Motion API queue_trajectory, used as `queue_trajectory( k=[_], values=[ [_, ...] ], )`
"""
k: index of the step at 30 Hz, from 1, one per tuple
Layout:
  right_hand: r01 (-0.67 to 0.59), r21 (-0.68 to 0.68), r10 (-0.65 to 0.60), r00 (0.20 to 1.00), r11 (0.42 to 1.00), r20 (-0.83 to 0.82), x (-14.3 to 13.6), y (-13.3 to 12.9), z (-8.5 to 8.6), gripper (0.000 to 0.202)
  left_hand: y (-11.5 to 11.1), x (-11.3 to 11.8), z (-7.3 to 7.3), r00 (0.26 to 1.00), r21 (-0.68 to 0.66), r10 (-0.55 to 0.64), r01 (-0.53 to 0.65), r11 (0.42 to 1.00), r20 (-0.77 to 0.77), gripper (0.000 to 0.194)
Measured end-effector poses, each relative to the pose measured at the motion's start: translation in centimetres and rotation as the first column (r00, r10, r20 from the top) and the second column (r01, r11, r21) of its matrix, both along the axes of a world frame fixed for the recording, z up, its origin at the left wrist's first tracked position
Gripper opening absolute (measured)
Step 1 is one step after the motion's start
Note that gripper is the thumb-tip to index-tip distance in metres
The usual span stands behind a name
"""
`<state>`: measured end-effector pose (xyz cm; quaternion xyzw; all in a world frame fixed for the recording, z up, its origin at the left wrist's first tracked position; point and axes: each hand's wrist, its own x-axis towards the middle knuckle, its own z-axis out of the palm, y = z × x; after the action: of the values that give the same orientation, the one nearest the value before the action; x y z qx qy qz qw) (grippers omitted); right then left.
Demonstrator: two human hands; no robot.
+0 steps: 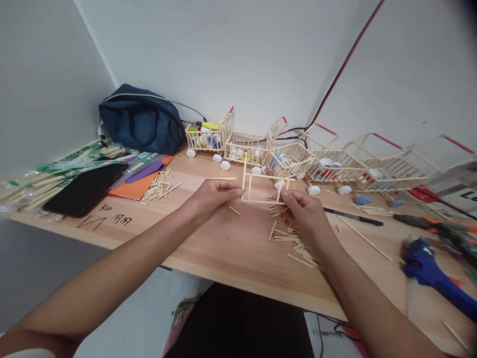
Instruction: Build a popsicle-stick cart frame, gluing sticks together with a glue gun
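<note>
Both hands (218, 193) (302, 208) on stick frame (261, 201)

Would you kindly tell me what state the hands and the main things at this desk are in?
Stick frame: open, held between both hands
Left hand: pinching one end
Right hand: pinching the other end
Toy carts: standing in a row, several with items inside
Short sticks: loose, scattered
Phone: lying down, upper face dark
Pen: lying, unheld
Glue gun: lying, unheld; on or off unclear

Dark blue bag (143, 122), black phone (85, 190)
</note>
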<state>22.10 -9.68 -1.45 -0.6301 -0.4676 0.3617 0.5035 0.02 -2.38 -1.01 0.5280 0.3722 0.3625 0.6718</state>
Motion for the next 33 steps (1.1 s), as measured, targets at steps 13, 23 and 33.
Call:
queue_trajectory(
  k=[13,23,33],
  values=[
    [-0.003,-0.022,0.003,1.000,1.000,-0.017,-0.73,-0.24,0.33,0.051,-0.13,0.14,0.51,0.995,0.073,0.053,-0.047,0.996,-0.086,0.029],
    [-0.014,-0.026,0.013,0.999,1.000,-0.035,-0.77,-0.17,0.15,0.049,-0.27,0.21,0.56,0.984,0.175,0.083,-0.055,0.983,-0.159,0.023],
    [-0.028,-0.015,0.027,0.999,1.000,-0.017,-0.64,-0.16,0.05,0.048,-0.17,0.23,0.34,0.979,0.235,0.093,-0.049,0.971,-0.182,0.019]
  ],
)
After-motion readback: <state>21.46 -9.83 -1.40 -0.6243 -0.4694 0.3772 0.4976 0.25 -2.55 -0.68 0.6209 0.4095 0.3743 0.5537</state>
